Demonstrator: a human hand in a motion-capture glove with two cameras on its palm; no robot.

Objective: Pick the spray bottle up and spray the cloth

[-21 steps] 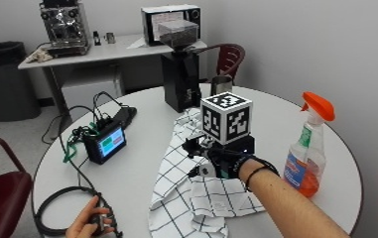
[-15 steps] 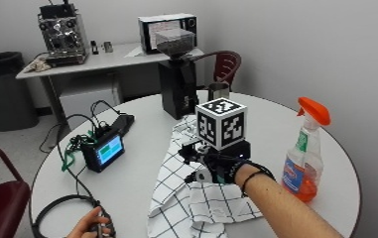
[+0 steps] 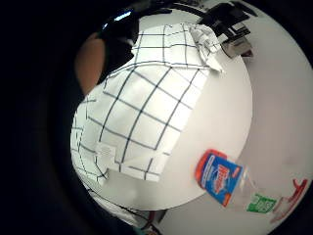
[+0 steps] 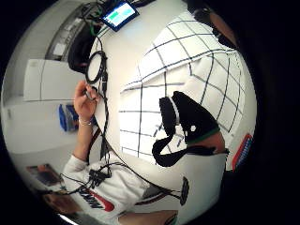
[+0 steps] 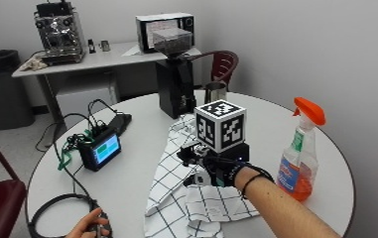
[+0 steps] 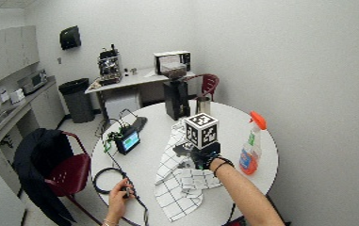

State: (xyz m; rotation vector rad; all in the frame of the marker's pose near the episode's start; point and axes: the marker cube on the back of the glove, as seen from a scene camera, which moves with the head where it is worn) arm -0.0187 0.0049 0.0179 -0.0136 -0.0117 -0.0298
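Still over the checked cloth [image 5: 195,198], the hand [image 5: 218,171] has barely shifted; whether its fingers are apart is unclear. Clear plastic bottle [image 5: 298,151], orange trigger and liquid, stands beside it on the round white tabletop [image 5: 136,173].

No legible text on spray bottle [image 5: 298,153] label.
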